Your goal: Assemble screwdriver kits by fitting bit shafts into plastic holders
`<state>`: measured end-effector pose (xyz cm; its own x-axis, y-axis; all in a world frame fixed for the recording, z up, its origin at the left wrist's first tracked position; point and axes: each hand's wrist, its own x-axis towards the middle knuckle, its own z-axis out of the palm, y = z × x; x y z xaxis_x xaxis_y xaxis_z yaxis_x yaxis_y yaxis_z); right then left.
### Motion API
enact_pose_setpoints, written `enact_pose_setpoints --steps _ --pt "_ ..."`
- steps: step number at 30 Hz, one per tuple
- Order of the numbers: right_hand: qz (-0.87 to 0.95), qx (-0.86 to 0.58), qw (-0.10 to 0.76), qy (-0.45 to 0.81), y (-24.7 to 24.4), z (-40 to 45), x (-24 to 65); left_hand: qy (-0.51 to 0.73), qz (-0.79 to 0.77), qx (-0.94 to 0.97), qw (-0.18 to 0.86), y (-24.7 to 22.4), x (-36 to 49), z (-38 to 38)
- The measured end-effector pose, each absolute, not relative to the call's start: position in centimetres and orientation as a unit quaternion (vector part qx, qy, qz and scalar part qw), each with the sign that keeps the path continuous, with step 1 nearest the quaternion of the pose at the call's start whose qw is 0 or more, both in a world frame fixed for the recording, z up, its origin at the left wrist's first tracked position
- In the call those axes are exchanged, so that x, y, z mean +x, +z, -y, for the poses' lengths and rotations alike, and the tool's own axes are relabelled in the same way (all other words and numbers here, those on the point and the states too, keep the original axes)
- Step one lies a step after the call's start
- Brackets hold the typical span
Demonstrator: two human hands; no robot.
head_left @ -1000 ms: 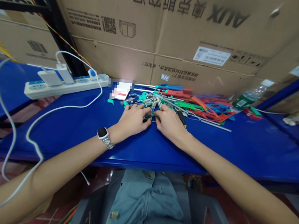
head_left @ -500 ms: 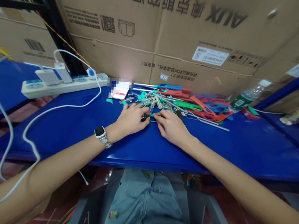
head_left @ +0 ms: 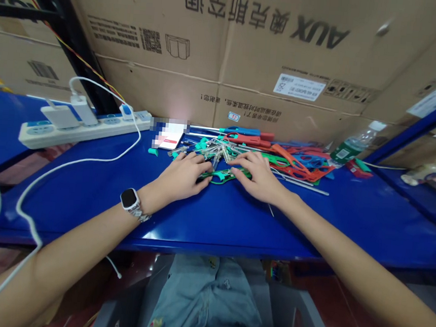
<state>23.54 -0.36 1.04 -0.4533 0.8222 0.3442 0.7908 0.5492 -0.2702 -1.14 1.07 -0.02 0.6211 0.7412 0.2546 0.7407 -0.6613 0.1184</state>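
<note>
A green lighter casing (head_left: 222,175) with a teal part in its middle lies across the space between my hands, low over the blue table. My left hand (head_left: 186,177), wearing a watch at the wrist, is closed on its left end. At the right end, my right hand (head_left: 259,176) has its thumb and curved fingers around the green body. Just beyond my fingers is a heap of small clear and metallic lighter parts (head_left: 219,148) with teal caps. Long-nosed lighters with red handles (head_left: 248,139) and other colours lie behind and to the right.
A white power strip (head_left: 87,131) with chargers and a trailing white cable (head_left: 84,161) is on the left. A phone (head_left: 170,136) lies by the heap. At right stands a tilted plastic bottle (head_left: 353,145). A large cardboard box (head_left: 251,49) walls off the back.
My right hand has shifted right and opened its fingers wider, so more of the green casing with its teal part shows. The view has also turned slightly.
</note>
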Motion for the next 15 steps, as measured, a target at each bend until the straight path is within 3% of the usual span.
enact_pose_setpoints --steps 7,15 --pt "0.88 -0.445 0.143 0.081 1.1 -1.7 21.5 0.14 -0.409 0.901 0.023 -0.1 -1.7 -1.3" --pt "0.885 -0.41 0.194 0.107 0.5 -1.0 21.2 0.166 -0.38 0.907 0.078 0.2 -2.5 -2.0"
